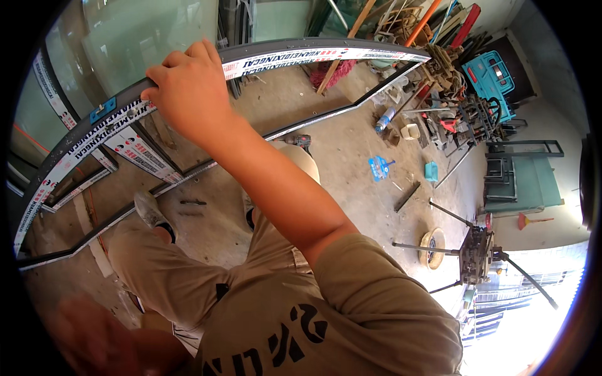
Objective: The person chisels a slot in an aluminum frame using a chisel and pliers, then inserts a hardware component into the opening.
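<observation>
My right hand point(191, 91) is wrapped over the top rail of a dark metal window frame point(285, 49), which carries white printed protective film. The frame stands upright in front of me, its lower rail near the floor by my shoes. Left of that hand, a small blue piece point(103, 111) sits on the same rail. My left hand point(94, 332) is low at the left edge, apart from the frame and smeared by motion, so its fingers cannot be made out. A drill point(302, 141), dark and red, lies on the floor beside my knee, partly hidden by it.
Glass panes point(147, 41) lean behind the frame. On the floor to the right are a bottle point(384, 119), a blue packet point(379, 168), a teal container point(431, 171) and a round basin point(432, 248). A metal stand point(476, 257) spreads its legs nearby. A teal case point(489, 75) stands beyond scrap.
</observation>
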{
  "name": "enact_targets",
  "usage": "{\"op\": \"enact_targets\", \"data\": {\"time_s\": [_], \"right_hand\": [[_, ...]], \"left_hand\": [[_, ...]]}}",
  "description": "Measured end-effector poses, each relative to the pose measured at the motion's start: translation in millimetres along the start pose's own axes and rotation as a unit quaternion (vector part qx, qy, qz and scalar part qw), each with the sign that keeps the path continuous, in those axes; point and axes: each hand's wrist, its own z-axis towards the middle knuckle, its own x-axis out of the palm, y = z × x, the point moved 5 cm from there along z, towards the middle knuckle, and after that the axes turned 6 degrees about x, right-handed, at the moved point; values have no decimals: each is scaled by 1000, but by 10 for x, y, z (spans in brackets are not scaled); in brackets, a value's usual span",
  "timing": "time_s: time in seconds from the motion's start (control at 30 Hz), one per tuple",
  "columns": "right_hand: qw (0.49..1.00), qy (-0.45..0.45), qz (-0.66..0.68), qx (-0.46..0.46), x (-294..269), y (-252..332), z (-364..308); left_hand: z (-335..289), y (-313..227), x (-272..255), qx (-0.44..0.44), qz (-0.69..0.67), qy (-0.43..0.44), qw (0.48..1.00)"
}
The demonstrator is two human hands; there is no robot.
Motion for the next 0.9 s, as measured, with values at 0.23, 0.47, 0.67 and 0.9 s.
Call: {"op": "enact_targets", "data": {"time_s": [0.23, 0.47, 0.67, 0.9], "right_hand": [[998, 16, -45, -42, -71, 229, 40], [998, 18, -37, -41, -92, 23, 78], [999, 37, -22, -31, -75, 177, 132], [996, 71, -37, -48, -160, 285, 97]], "left_hand": [[71, 87, 234, 95, 401, -81, 907], [616, -423, 354, 37, 27, 152, 987], [301, -492, 420, 131, -35, 24, 990], [66, -50, 19, 158, 20, 18, 987]]}}
